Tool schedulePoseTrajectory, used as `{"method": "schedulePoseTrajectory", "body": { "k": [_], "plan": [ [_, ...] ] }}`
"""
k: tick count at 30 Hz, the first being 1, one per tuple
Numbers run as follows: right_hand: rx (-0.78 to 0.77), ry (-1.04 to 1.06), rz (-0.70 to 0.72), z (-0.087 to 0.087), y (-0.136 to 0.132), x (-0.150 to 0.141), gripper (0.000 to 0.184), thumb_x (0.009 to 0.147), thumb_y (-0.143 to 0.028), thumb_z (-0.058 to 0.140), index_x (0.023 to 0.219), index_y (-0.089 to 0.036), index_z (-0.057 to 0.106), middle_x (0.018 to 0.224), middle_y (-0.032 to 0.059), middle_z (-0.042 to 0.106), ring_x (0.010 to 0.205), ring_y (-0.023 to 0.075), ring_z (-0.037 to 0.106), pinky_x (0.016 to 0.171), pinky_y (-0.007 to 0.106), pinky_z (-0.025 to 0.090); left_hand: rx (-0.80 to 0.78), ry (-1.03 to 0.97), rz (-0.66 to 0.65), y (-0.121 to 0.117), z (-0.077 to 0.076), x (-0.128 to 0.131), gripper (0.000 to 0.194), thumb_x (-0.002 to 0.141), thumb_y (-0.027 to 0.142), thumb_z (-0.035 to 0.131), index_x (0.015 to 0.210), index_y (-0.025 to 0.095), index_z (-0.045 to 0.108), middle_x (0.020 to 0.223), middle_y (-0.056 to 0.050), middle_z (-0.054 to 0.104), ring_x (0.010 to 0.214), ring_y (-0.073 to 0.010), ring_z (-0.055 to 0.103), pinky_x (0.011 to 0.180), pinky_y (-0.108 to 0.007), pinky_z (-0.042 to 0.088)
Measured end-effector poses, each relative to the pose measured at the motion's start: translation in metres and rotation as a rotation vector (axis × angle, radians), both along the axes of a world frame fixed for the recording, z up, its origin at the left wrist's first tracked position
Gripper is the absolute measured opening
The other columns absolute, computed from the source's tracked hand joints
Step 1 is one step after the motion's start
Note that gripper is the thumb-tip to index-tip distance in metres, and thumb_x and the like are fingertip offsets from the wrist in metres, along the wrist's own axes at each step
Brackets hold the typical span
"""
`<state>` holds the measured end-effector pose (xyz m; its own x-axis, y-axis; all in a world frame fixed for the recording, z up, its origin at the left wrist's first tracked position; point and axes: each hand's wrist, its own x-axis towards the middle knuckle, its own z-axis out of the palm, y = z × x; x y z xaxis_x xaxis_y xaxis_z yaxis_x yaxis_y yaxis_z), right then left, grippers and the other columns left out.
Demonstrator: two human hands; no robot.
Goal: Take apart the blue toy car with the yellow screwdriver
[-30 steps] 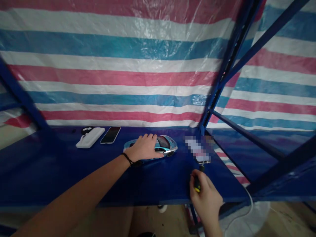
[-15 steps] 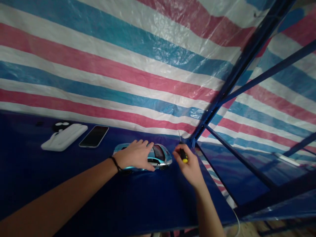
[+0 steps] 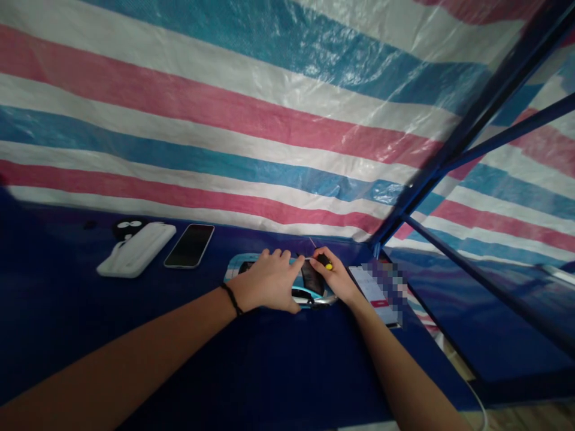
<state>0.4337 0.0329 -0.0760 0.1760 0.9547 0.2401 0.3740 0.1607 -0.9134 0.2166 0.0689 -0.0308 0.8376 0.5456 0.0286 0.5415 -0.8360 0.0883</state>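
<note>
In the head view, a pale blue and silver toy car [image 3: 313,295] lies on a dark blue shelf [image 3: 278,365], and both hands are over it. The left hand [image 3: 267,281] straddles the car, its fingers [image 3: 278,258] curled over the far side and its thumb hooked on the near side, gripping the body and hiding much of it. The right hand [image 3: 332,276] is just beside the left, above the car's far end, its fingers [image 3: 320,255] closed around a yellow-and-black screwdriver handle [image 3: 325,261]. The thin metal shaft [image 3: 311,241] points up and away from the car; in this dim view, I cannot tell whether its tip touches anything.

The main risk lies in the two hands working so close together: a slipping shaft could scratch the glossy paint or jab the left fingers. Pressure on the car could also make it skid on the smooth shelf.

Left of the car lie a black smartphone [image 3: 189,245] and a white oblong case [image 3: 136,249]. Right of it lies a pixelated sheet of paper [image 3: 377,293], just beside the right hand.
</note>
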Motion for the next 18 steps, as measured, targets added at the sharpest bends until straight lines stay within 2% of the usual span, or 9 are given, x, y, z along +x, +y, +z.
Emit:
{"method": "schedulePoseTrajectory", "body": {
  "k": [4,7,9,12,14,16,18],
  "plan": [
    [0.012,0.145,-0.036,0.007,0.001,0.002,0.037,0.076,-0.052,0.082,0.088,-0.023,0.063,0.083,-0.0011,0.066,0.08,0.0184,0.06,0.078,0.03,0.046,0.008,-0.039,-0.015,-0.002,0.006,-0.003,0.11,0.073,0.062,0.083,0.162,0.012,0.041,0.144,-0.028,0.059,0.127,-0.0497,0.06,0.108,-0.065,0.047],
    [0.057,0.306,-0.104,0.01,0.001,0.01,0.037,0.079,-0.051,0.077,0.095,-0.025,0.054,0.092,0.0011,0.074,0.091,0.022,0.069,0.084,0.033,0.05,-0.083,-0.151,0.057,0.005,0.017,-0.01,0.102,0.069,0.059,0.086,0.154,0.014,0.051,0.137,-0.024,0.065,0.124,-0.0495,0.062,0.104,-0.061,0.05],
    [0.091,0.404,-0.143,0.012,0.0,0.017,0.038,0.078,-0.048,0.075,0.096,-0.026,0.05,0.093,0.0007,0.075,0.092,0.0218,0.072,0.084,0.033,0.052,-0.28,-0.358,0.113,0.012,0.026,-0.017,0.092,0.068,0.059,0.087,0.145,0.017,0.058,0.133,-0.019,0.069,0.121,-0.0457,0.065,0.101,-0.054,0.053],
    [0.114,0.507,-0.143,0.016,-0.004,0.022,0.041,0.075,-0.045,0.078,0.096,-0.026,0.049,0.095,0.002,0.078,0.092,0.0219,0.075,0.085,0.033,0.053,-0.846,-0.848,0.178,0.022,0.031,-0.028,0.076,0.079,0.067,0.076,0.136,0.02,0.063,0.116,-0.011,0.076,0.1,-0.0343,0.074,0.085,-0.043,0.058],
    [0.119,0.553,-0.114,0.019,-0.006,0.017,0.044,0.075,-0.047,0.082,0.095,-0.026,0.049,0.098,0.0048,0.079,0.092,0.0233,0.077,0.085,0.034,0.054,-1.181,-1.103,0.234,0.026,0.023,-0.034,0.076,0.082,0.078,0.065,0.127,0.017,0.068,0.097,-0.011,0.078,0.083,-0.0313,0.074,0.075,-0.043,0.06],
    [0.109,0.592,-0.06,0.02,-0.009,0.005,0.048,0.074,-0.05,0.086,0.093,-0.025,0.05,0.1,0.0075,0.08,0.091,0.0239,0.078,0.082,0.034,0.055,-1.341,-1.263,0.263,0.029,0.009,-0.038,0.075,0.084,0.084,0.055,0.115,0.017,0.075,0.091,-0.011,0.078,0.082,-0.0305,0.074,0.075,-0.043,0.062],
    [0.051,0.651,0.032,0.02,-0.013,-0.009,0.053,0.075,-0.054,0.089,0.095,-0.024,0.05,0.106,0.0089,0.08,0.094,0.0233,0.078,0.082,0.032,0.055,-1.399,-1.275,0.254,0.032,-0.008,-0.041,0.079,0.085,0.088,0.052,0.114,0.018,0.077,0.094,-0.011,0.079,0.087,-0.0317,0.075,0.076,-0.044,0.063]
  ]
}}
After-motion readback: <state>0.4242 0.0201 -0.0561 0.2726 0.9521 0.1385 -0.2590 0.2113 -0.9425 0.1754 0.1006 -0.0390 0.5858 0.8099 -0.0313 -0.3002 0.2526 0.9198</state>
